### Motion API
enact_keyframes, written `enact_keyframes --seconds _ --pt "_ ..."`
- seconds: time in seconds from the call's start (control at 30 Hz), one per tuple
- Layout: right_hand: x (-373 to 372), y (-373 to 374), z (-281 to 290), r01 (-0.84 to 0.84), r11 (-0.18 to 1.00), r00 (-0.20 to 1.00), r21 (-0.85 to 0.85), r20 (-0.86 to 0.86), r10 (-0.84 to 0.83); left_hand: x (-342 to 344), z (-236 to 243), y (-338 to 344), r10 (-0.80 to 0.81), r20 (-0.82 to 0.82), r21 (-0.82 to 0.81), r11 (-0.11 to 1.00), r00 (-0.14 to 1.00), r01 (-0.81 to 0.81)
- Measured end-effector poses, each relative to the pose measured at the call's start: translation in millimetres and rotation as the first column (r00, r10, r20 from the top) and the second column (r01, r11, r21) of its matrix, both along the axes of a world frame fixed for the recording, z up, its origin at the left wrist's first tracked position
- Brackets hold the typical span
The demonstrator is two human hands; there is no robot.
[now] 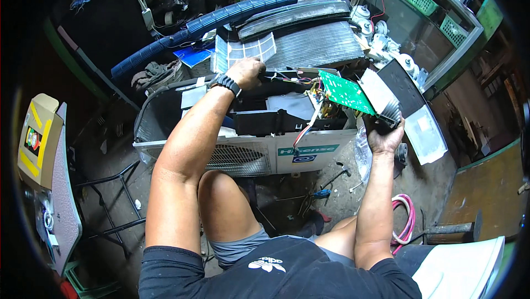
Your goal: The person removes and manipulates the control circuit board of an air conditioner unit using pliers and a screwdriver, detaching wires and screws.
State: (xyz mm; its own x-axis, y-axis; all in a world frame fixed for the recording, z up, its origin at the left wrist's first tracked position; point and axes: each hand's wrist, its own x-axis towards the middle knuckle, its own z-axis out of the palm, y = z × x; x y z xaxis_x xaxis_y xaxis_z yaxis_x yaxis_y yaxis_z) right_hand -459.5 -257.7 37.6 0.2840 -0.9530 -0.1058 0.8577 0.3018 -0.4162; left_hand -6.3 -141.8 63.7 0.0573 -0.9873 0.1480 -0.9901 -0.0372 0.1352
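In front of me stands the outdoor unit of an air conditioner [276, 158], its top off and its inside showing. My right hand [385, 138] grips a green circuit board [346, 90] by the finned metal heat sink [381, 97] at its side, holding it tilted over the unit's right end. Coloured wires [317, 97] run from below the board into the casing. My left hand [247, 74], with a black watch on the wrist, is closed over the unit's back edge. Dark wiring lies right beside its fingers, but what they hold is hidden.
Behind the unit lie a long blue blower roller [221, 17], finned coils [314, 45] and a white filter mesh [248, 51]. A cardboard box [38, 139] rests on the left table. Pink hose [406, 216] and tools [331, 186] lie on the floor.
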Motion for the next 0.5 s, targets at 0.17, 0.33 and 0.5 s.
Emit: enact_keyframes --seconds 0.17,0.33,0.5 --pt "2 6 -14 0.002 1.000 0.999 0.026 -0.037 -0.001 6 1 6 -0.089 0.098 -0.044 0.995 0.991 0.094" --pt "-1 12 -27 -0.064 0.994 0.998 0.089 -0.008 0.065 5 2 12 -0.130 0.038 -0.090 0.987 0.991 0.133" --pt "-8 -3 -42 -0.076 0.993 0.997 0.085 0.040 0.073 4 5 7 -0.217 0.081 -0.117 0.967 0.973 0.226"
